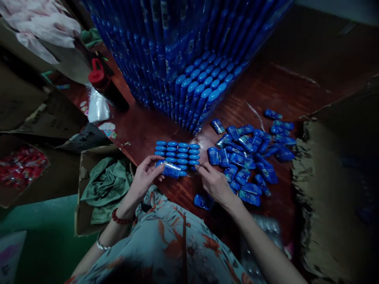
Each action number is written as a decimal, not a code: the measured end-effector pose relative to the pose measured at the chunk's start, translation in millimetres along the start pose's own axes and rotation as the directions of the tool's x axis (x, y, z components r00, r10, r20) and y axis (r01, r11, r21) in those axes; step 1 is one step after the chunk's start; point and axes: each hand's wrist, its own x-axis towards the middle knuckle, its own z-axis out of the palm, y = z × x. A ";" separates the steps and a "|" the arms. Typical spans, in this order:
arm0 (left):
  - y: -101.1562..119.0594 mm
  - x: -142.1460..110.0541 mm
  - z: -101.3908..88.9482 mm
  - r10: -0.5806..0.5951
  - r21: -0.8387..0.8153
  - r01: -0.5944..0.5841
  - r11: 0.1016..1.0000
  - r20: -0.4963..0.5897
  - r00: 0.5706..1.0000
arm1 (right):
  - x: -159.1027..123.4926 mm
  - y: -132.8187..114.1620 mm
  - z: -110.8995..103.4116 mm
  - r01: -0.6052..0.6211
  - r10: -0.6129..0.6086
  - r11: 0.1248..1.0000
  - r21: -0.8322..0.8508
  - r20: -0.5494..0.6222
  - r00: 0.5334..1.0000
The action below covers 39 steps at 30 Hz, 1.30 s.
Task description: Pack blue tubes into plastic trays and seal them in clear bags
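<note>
In my left hand (145, 172) I hold a shiny blue pack (171, 169), lying nearly level. Just beyond it, glossy blue rounded pieces (182, 150) sit in four tight columns, their near right corner at my right hand (215, 181).

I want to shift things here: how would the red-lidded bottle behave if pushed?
The bottle looks tall and narrow, so a high push might tip it. Its rounded body would probably roll if toppled.
</note>
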 end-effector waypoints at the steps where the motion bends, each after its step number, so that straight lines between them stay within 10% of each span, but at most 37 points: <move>1: -1.4 1.7 0.1 -0.004 -0.020 0.004 1.000 0.011 1.000 | 2.0 -0.7 -2.9 -0.028 0.028 0.999 0.025 0.020 0.999; 6: -6.0 8.9 0.5 -0.020 -0.037 0.021 0.999 0.038 0.999 | 3.0 -2.3 -3.1 -0.117 0.122 0.972 0.202 -0.013 0.992; 19: -10.8 8.1 -4.2 -0.036 -0.054 0.037 0.998 0.017 0.999 | 4.2 -15.2 -11.2 0.004 0.028 0.984 -0.179 0.178 0.984; 28: -7.9 2.8 3.7 0.010 -0.061 -0.009 0.998 0.026 1.000 | 35.2 -29.7 -29.3 0.007 0.118 0.966 -0.257 0.468 0.876; 39: 8.4 -15.9 -27.9 0.288 0.250 -0.243 0.937 -0.162 0.944 | -6.3 -39.1 1.0 -0.257 0.270 0.943 -0.209 0.032 0.962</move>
